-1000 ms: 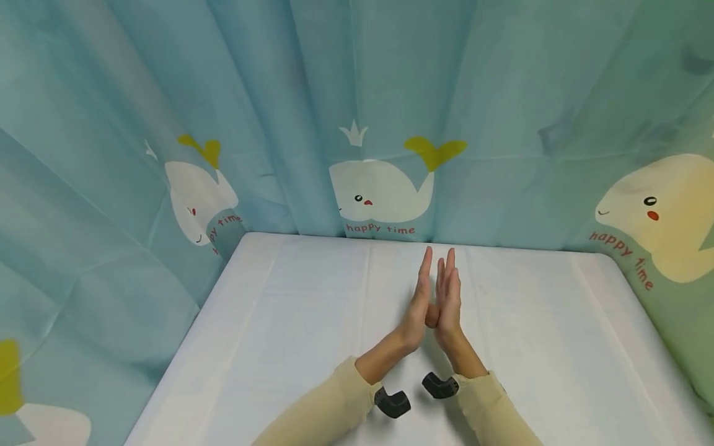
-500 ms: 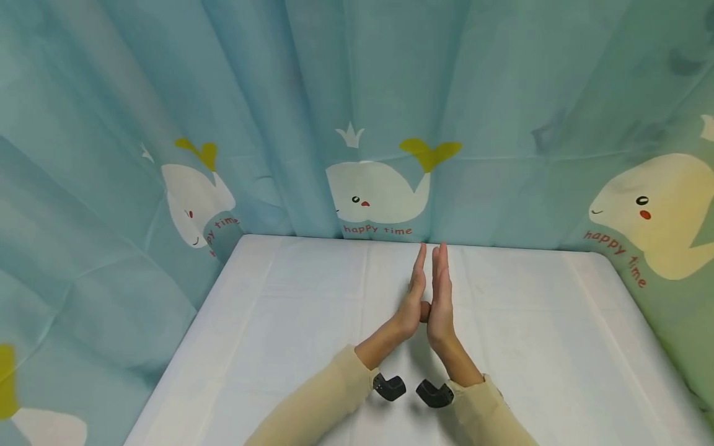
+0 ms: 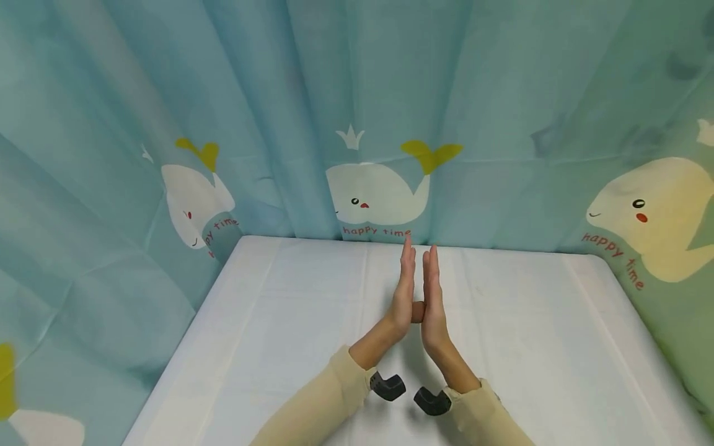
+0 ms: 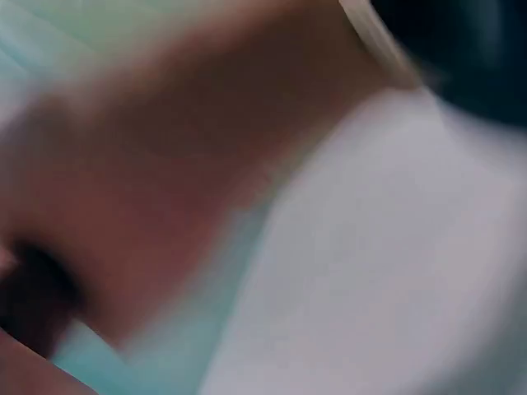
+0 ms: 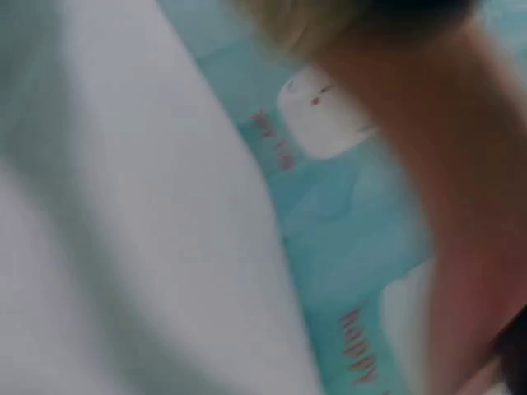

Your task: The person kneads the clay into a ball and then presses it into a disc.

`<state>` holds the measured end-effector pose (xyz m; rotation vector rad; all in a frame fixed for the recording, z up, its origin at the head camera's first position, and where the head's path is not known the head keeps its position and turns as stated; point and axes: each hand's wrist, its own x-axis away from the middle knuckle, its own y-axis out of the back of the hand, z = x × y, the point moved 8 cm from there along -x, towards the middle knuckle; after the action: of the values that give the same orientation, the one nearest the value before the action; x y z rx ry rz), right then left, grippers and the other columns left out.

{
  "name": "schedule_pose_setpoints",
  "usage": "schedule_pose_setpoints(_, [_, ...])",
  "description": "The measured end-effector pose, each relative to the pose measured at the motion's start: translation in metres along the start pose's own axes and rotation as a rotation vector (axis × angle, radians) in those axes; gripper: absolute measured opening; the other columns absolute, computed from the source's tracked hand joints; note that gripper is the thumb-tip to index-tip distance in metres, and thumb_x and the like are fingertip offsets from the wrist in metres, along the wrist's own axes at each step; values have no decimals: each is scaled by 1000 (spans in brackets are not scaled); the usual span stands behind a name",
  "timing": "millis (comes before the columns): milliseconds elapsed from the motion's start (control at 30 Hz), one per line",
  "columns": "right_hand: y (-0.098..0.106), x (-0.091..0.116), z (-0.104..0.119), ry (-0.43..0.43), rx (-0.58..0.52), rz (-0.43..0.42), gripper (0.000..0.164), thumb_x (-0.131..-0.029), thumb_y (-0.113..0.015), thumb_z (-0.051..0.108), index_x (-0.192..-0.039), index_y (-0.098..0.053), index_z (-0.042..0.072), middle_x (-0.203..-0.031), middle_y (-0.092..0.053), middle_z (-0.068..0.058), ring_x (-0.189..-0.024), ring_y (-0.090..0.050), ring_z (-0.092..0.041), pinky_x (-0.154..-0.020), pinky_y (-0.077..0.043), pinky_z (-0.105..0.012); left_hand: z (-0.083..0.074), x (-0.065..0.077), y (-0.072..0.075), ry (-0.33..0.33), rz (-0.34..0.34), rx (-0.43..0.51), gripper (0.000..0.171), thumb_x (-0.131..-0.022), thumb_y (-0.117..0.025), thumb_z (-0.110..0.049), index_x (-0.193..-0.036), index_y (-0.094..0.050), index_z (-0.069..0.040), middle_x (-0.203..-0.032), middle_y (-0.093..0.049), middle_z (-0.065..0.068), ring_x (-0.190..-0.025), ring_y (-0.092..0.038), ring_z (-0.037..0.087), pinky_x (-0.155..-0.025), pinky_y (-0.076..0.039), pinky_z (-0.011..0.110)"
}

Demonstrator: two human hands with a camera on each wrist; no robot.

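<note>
In the head view my left hand point(image 3: 403, 300) and right hand point(image 3: 434, 310) stand upright, palms facing, above the table. Fingers on both are straight. Between the palms sits a small brown, rounded lump point(image 3: 418, 312), touched from both sides; its kind is unclear. The fingertips stay a little apart. Blurred in the left wrist view, a dark lump point(image 4: 37, 300) shows at the lower left beside the left palm. The right wrist view catches mostly the blurred right wrist point(image 5: 461, 164), and the lump cannot be made out there.
A white-covered table point(image 3: 301, 291) lies beneath the hands. Blue-green curtains point(image 3: 502, 93) printed with whales surround its back and sides. A black wrist device point(image 3: 388, 386) sits at the left cuff, and another black device point(image 3: 432, 401) at the right cuff.
Both hands have shifted left together, the lump staying between the palms. The palms have slid against each other, with the left fingertips now reaching farther forward than the right.
</note>
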<state>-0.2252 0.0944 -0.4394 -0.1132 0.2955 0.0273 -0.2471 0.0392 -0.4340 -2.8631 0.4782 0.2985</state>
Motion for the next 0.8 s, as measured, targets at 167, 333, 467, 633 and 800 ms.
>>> schedule_pose_setpoints(167, [-11, 2, 27, 66, 29, 42, 54, -112, -9, 42, -165, 0, 40, -171, -4, 14, -157, 1, -10, -122, 2, -50, 12, 4, 2, 15, -9, 10, 61, -111, -10, -49, -167, 3, -28, -173, 2, 0, -158, 0, 20, -124, -6, 54])
schedule_pose_setpoints(333, [1, -11, 20, 10, 15, 0, 54, -110, -10, 50, -163, -1, 45, -170, -5, 19, -155, 1, -3, -123, 0, -44, 0, 13, -8, -23, 58, -26, 62, -111, -7, -51, -167, 2, -26, -173, -1, -3, -158, -2, 17, -121, -18, 43])
schedule_pose_setpoints(467, [18, -20, 2, -23, 11, -51, 54, -111, -11, 49, -164, -2, 43, -170, -4, 17, -156, 1, -4, -124, 5, -44, -12, 18, -14, -47, 93, -21, 61, -110, -5, -52, -166, 3, -29, -172, -2, -7, -157, -2, 15, -125, -3, 49])
schedule_pose_setpoints(633, [10, -8, -12, -61, 19, -19, 56, -111, -6, 49, -165, 2, 38, -172, 2, 11, -150, -17, 1, -124, -9, -41, -22, 9, -5, -87, 16, -18, 61, -110, -6, -50, -166, 3, -27, -172, -2, -7, -157, -3, 14, -124, -2, 54])
schedule_pose_setpoints(800, [-12, 12, -2, -51, 59, 36, 54, -111, -2, 46, -164, 2, 40, -171, 4, 12, -118, -50, 4, -97, -37, -19, -13, -4, 10, -89, -61, -79, 58, -112, -8, -42, -167, 3, -25, -172, 2, -8, -157, 2, 13, -125, -1, 51])
